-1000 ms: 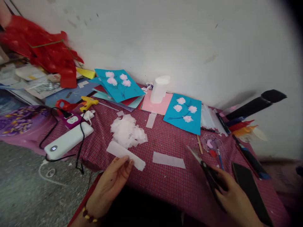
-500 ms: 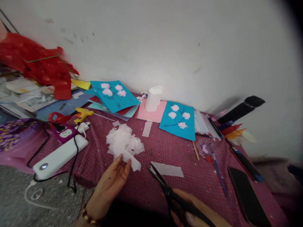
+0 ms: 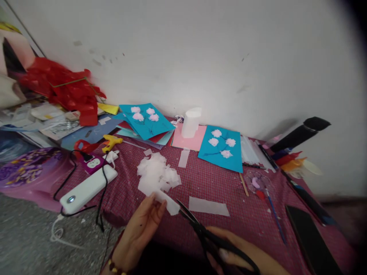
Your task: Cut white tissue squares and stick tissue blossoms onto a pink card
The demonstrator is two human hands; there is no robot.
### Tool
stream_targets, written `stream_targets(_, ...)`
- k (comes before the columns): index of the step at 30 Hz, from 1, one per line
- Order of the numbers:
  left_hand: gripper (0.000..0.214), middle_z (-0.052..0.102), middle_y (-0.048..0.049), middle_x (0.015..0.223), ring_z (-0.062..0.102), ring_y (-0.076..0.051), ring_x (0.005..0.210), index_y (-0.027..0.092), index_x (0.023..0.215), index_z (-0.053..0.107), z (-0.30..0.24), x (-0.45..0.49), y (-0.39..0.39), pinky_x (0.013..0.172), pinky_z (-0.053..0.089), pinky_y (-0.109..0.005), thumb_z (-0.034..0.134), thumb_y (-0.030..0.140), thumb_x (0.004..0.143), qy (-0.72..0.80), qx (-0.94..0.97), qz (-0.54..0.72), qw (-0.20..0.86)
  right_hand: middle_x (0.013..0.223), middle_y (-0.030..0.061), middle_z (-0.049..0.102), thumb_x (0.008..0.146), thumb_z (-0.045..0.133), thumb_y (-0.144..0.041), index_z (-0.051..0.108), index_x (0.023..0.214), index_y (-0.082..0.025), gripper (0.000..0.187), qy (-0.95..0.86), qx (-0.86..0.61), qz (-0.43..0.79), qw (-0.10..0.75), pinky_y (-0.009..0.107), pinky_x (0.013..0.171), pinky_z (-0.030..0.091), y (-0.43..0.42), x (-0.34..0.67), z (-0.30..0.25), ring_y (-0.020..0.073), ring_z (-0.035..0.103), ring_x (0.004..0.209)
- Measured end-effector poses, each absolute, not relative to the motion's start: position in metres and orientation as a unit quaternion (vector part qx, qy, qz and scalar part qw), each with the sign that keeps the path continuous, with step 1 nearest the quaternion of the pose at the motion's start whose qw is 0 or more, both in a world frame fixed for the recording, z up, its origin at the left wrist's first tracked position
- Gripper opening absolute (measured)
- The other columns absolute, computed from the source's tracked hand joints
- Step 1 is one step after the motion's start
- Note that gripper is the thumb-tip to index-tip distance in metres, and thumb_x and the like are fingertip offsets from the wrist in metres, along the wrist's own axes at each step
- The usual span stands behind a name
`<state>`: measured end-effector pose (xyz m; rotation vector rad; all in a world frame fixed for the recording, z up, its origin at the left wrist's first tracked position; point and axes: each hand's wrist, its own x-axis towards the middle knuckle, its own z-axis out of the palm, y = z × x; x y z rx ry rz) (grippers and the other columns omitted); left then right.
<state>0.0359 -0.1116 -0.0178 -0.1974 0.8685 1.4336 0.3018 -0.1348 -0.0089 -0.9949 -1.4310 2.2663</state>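
Note:
My left hand [image 3: 146,221] pinches a strip of white tissue paper [image 3: 171,206] between thumb and fingers. In my right hand [image 3: 235,248] are black-handled scissors [image 3: 205,233], their blades parted and the tips beside the strip's right end. Just beyond my left hand lies a pile of cut white tissue pieces [image 3: 156,172]. To the right of the blades a flat white paper strip [image 3: 208,206] rests on the red checked cloth [image 3: 200,183]. A smaller strip [image 3: 184,157] lies farther back.
Two blue cards with pale flowers [image 3: 147,120] [image 3: 220,149] lie at the back, near a white roll [image 3: 191,123] on pink paper. A white power bank [image 3: 88,189] with black cables and a yellow glue gun [image 3: 111,143] are left. A dark phone [image 3: 309,238] and paintbrush [image 3: 275,215] lie right.
The view has shifted, so things appear farther right. The scissors have come closer to the strip in my left hand, and their blades look less widely parted.

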Motion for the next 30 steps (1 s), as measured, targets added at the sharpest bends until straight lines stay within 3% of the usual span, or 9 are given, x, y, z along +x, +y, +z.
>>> stream_targets(6, 0.017, 0.068, 0.0007, 0.069, 0.065, -0.011, 0.06, 0.013, 0.07, 0.063, -0.018, 0.043, -0.121, 0.058, 0.057, -0.021, 0.069, -0.003, 0.065, 0.412, 0.0, 0.602, 0.684, 0.078, 0.0035, 0.054, 0.073, 0.061, -0.06, 0.054, 0.111, -0.013, 0.061, -0.483, -0.297, 0.809, 0.156, 0.018, 0.051, 0.034, -0.132, 0.29, -0.008, 0.0085, 0.046, 0.061)
stream_targets(12, 0.022, 0.069, 0.0003, 0.073, 0.064, -0.011, 0.059, 0.014, 0.081, 0.065, -0.017, 0.045, -0.124, 0.048, 0.051, -0.017, 0.076, 0.008, 0.063, 0.417, 0.069, 0.572, 0.703, 0.079, 0.0045, 0.056, 0.077, 0.058, -0.058, 0.053, 0.111, -0.014, 0.055, -0.497, -0.303, 0.794, 0.172, 0.018, 0.052, 0.037, -0.137, 0.288, -0.007, 0.0089, 0.048, 0.062)
stream_targets(18, 0.03, 0.069, 0.0003, 0.077, 0.064, -0.011, 0.062, 0.014, 0.088, 0.064, -0.02, 0.041, -0.123, 0.05, 0.053, -0.019, 0.079, 0.013, 0.061, 0.411, 0.087, 0.571, 0.705, 0.065, -0.0028, 0.047, 0.075, 0.054, -0.066, 0.049, 0.107, -0.014, 0.061, -0.463, -0.297, 0.819, 0.163, 0.013, 0.036, 0.025, -0.143, 0.284, -0.028, 0.0022, 0.035, 0.041)
stream_targets(23, 0.026, 0.068, 0.0, 0.077, 0.061, -0.009, 0.06, 0.013, 0.083, 0.065, -0.025, 0.04, -0.12, 0.051, 0.052, -0.018, 0.079, 0.017, 0.061, 0.414, 0.117, 0.564, 0.705, 0.072, 0.0015, 0.052, 0.077, 0.048, -0.069, 0.05, 0.112, -0.012, 0.067, -0.49, -0.284, 0.808, 0.161, 0.015, 0.045, 0.032, -0.144, 0.285, -0.029, 0.006, 0.044, 0.053)
stream_targets(30, 0.026, 0.067, -0.0015, 0.077, 0.058, -0.009, 0.057, 0.015, 0.094, 0.063, -0.029, 0.043, -0.117, 0.044, 0.046, -0.016, 0.072, 0.02, 0.07, 0.447, 0.228, 0.56, 0.659, 0.078, 0.0038, 0.053, 0.081, 0.045, -0.066, 0.049, 0.118, -0.013, 0.065, -0.489, -0.272, 0.817, 0.137, 0.019, 0.05, 0.032, -0.14, 0.293, -0.035, 0.0097, 0.047, 0.062)
